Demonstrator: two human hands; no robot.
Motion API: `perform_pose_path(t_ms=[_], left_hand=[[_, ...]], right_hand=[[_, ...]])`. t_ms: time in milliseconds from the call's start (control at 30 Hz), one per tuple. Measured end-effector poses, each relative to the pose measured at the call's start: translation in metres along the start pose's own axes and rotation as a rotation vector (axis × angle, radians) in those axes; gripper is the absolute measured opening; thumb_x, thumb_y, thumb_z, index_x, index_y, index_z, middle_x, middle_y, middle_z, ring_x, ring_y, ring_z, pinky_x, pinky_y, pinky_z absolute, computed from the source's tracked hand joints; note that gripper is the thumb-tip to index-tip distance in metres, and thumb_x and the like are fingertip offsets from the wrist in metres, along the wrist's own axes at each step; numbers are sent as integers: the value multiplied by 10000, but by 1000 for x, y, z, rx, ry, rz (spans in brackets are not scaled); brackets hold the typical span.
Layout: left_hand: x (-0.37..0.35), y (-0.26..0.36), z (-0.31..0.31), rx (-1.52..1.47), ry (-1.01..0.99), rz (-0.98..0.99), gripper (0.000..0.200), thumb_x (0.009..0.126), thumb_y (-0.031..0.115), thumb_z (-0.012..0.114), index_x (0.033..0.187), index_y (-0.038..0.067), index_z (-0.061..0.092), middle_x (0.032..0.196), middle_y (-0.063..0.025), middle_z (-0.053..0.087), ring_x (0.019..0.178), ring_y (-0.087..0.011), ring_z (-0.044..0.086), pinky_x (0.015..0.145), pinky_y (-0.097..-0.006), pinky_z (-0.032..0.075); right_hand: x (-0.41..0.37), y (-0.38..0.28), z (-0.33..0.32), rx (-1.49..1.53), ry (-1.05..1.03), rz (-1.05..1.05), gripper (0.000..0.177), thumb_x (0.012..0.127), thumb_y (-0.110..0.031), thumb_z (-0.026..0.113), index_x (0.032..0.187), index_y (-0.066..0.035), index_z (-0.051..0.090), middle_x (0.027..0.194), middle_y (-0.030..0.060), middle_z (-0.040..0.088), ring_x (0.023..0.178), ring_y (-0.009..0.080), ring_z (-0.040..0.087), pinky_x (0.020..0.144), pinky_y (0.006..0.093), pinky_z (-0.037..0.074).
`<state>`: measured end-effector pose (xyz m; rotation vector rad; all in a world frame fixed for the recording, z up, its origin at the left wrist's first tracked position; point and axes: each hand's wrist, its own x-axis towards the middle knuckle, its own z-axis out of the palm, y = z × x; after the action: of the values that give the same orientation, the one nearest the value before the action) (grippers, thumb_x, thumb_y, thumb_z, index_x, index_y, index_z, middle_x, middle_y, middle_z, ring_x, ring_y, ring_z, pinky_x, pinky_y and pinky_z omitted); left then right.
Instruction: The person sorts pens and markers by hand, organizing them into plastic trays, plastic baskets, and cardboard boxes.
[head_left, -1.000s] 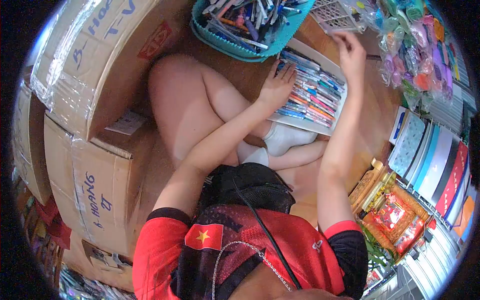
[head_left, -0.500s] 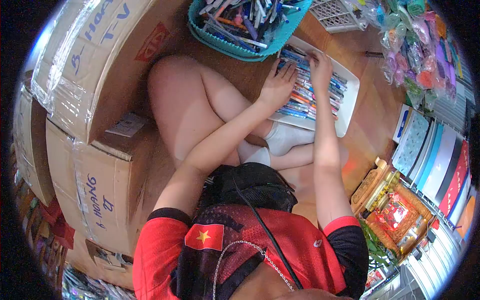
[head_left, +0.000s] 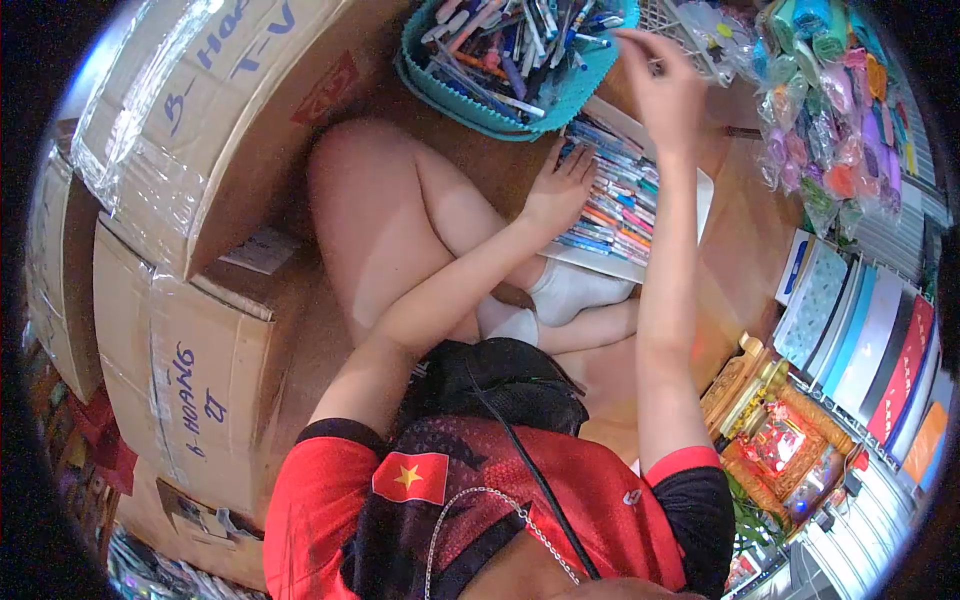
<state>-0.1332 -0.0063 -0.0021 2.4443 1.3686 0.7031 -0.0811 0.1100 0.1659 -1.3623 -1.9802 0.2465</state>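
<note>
My left hand [head_left: 561, 192] lies on the left side of a white tray [head_left: 704, 205], its fingers stretched over the pens. Rows of pens [head_left: 622, 205] in many colours fill the tray. My right hand [head_left: 668, 100] is raised above the tray's far end, beside the right rim of a teal basket [head_left: 480, 122]. Its fingers point left toward the basket, a gap shows between them, and no object is visible in them. Inside the basket lies a jumbled heap of loose pens [head_left: 515, 60]. Motion slightly blurs the right hand.
Stacked cardboard boxes [head_left: 190, 350] stand on the left. A white lattice crate [head_left: 690, 45] is behind the right hand. On the right are plastic-wrapped colourful goods [head_left: 835, 120], a row of folders or boxes [head_left: 860, 320] and a framed red and gold ornament [head_left: 785, 440].
My right hand has lifted off the pens in the tray and moved up to the basket's rim. The left hand stays on the tray. The view has shifted slightly.
</note>
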Motion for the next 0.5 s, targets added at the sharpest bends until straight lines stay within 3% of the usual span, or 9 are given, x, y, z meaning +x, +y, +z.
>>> perform_pose_path(t_ms=[67,133,200,233,333,433,500], left_hand=[[0,-1,0,-20,-49,0,440,797,150,485,1209,-2,509,1343,-146,442,1282,-235,381,1114,-484,125],[0,-1,3,-30,-53,3,449,792,149,490,1215,-1,503,1329,-142,454,1281,-234,382,1114,-486,125],[-1,-2,7,-50,-58,-8,457,786,148,496,1219,1,500,1319,-138,463,1280,-232,383,1114,-488,125],[-2,-1,8,-66,-61,-19,459,783,147,499,1219,2,500,1315,-136,466,1279,-231,384,1114,-490,124],[-2,0,11,-76,-29,-19,454,775,143,505,1208,7,511,1317,-133,465,1274,-229,388,1114,-491,122],[-1,0,6,-58,17,-14,449,776,138,502,1204,2,513,1325,-140,457,1274,-230,386,1115,-490,120],[0,0,4,-46,-41,-23,449,778,137,499,1205,-1,510,1330,-145,452,1278,-232,382,1115,-488,119]], right_hand=[[7,-2,27,-198,-377,45,254,807,-279,651,933,-61,686,870,112,677,821,262,648,732,321,480],[10,-3,59,-354,-648,104,318,769,-355,664,894,-64,692,823,124,675,815,304,648,722,372,499],[10,-17,80,-617,-689,87,316,742,-363,682,853,-67,689,832,132,672,812,316,652,702,416,513],[5,-19,89,-642,-635,50,202,714,-208,658,833,-46,679,846,176,666,808,351,654,714,455,521],[8,-11,100,-671,-663,72,235,707,-214,665,853,-30,676,864,180,665,817,363,650,722,460,521],[8,-1,91,-608,-730,135,341,733,-381,676,871,-69,680,856,172,661,787,348,644,724,441,507],[10,4,86,-499,-752,138,366,750,-394,648,896,-60,678,833,185,655,786,352,638,730,434,501]])
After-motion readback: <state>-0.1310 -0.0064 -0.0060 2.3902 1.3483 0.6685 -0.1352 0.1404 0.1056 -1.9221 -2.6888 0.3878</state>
